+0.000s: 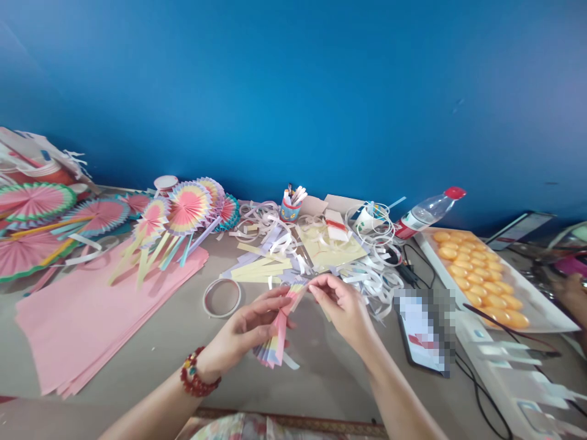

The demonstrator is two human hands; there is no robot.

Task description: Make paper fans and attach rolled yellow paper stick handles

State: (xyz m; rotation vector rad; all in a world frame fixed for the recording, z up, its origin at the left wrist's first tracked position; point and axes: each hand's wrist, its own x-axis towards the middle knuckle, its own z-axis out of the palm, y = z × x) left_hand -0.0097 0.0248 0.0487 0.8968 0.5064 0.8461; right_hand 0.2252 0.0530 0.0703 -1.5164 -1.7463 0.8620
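Note:
A pleated paper fan (270,353) in pink, yellow and lilac is gathered at its middle, its folds spreading at the upper and lower ends. My left hand (257,318), with red beads at the wrist, is closed around that middle. With thumb and forefinger, my right hand (342,305) pinches the fan's upper right edge; the fingers partly hide what lies between them. A pale strip pokes out near the fan's lower end. Left of my hands lies a roll of tape (222,299) on the grey table (183,360).
Pink paper sheets (101,318) and finished paper fans (190,205) lie left. Behind my hands are yellow strips (257,267), curled white strips (376,275) and a decorated cup (290,211). Rightward are a phone (424,333), a bottle (428,211), a tray of orange domes (545,315) and another person's hand (571,299).

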